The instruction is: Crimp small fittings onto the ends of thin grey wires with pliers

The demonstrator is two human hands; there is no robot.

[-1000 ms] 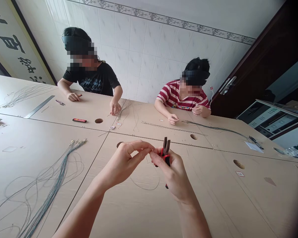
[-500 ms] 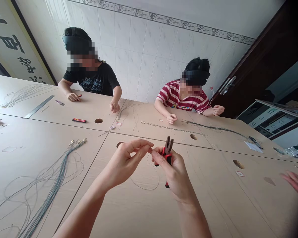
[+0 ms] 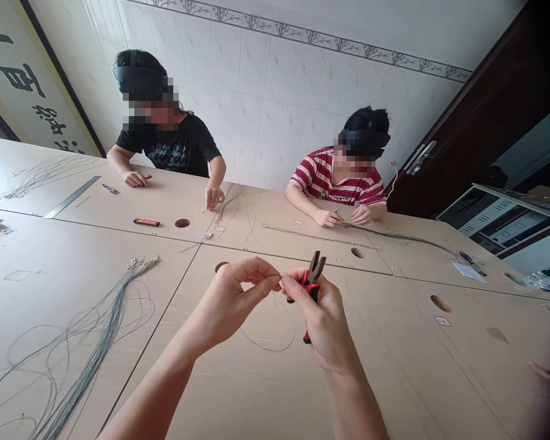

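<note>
Over the middle of the table, my left hand (image 3: 245, 296) pinches the end of a thin grey cord (image 3: 275, 350) between thumb and fingertips. The cord hangs in a loose loop below. My right hand (image 3: 318, 315) holds pliers (image 3: 316, 269) with red and black handles against its palm, the jaws pointing up and a little apart. Its thumb and forefinger pinch close to my left fingertips, at the cord's end. Whatever small part lies between the fingertips is too small to make out. On the left lies a bundle of grey-blue cords (image 3: 105, 336) with metal clasps at its far end.
Two people sit across the table (image 3: 238, 403), one in a black shirt (image 3: 174, 146), one in a striped shirt (image 3: 321, 174). Before them lie a metal ruler (image 3: 73, 197), a red and black box cutter (image 3: 146, 222) and more cords (image 3: 403, 234). Another person's fingers (image 3: 545, 371) show at right.
My fingertips shift slightly, and the pliers tilt a little to the right. The striped-shirt person's hands come together at the cords. The hand at the right edge draws back.
</note>
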